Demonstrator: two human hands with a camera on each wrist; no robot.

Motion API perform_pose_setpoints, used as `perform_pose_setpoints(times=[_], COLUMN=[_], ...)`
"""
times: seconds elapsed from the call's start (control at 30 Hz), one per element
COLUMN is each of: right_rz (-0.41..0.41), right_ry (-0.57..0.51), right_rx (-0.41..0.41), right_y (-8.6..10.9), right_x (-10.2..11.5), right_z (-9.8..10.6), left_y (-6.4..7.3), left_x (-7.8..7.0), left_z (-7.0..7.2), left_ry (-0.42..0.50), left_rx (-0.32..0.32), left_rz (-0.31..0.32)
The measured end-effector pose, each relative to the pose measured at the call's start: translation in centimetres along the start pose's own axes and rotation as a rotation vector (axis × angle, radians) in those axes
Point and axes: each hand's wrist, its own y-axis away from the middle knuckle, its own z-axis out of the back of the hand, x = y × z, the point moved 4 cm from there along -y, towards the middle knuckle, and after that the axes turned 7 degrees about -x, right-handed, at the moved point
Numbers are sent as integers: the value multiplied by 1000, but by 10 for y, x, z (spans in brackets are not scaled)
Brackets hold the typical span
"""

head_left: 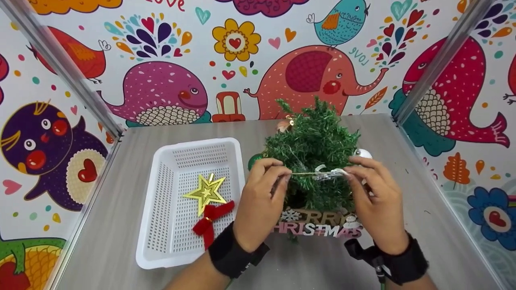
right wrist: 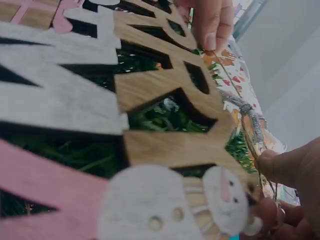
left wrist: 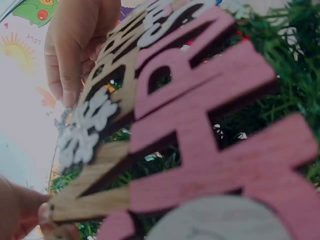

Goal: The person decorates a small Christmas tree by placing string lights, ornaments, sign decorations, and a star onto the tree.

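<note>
A wooden "Merry Christmas" sign point(head_left: 318, 229) with pink, white and bare-wood letters hangs in front of a small green Christmas tree point(head_left: 318, 141). Between the hands runs a thin string point(head_left: 304, 173); my left hand point(head_left: 264, 197) pinches its left part. On the other side my right hand point(head_left: 379, 197) pinches the string between thumb and fingers, close to a silvery twisted piece point(head_left: 330, 174). In the right wrist view the string point(right wrist: 227, 75) passes above the sign, near its snowman point(right wrist: 150, 205). How the string joins the tree cannot be made out.
Left of the tree stands a white perforated basket point(head_left: 147, 225), holding a gold star point(head_left: 206, 192) and a red bow point(head_left: 208, 219). A green ball point(head_left: 254, 161) and a white ball point(head_left: 364, 154) hang on the tree. Printed panels point(head_left: 173, 92) enclose the grey tabletop point(head_left: 109, 225).
</note>
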Motion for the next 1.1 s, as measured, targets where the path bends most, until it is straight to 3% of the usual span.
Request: perform_pose_setpoints(times=[0.17,0.43,0.53,0.63,0.7,0.9,1.1], right_rz=[35,-10,-13,4,13,6,-62], right_ry=[-72,-146,-179,-183,-181,-189,-187], right_rx=[-42,-16,-6,3,8,33,99], right_y=[4,0,0,1,2,2,8], right_x=[1,-1,-3,-3,-3,-4,-9], right_z=[-4,-6,-8,-9,-10,-12,-13], left_y=[1,-6,-9,-11,-11,-12,-11], left_x=[-2,2,2,2,4,17,37], left_z=[4,6,8,10,11,10,9], left_ry=[48,284,267,166,113,259,367], left_rx=[-1,136,127,82,73,200,270], left_rz=[44,269,230,165,157,289,312])
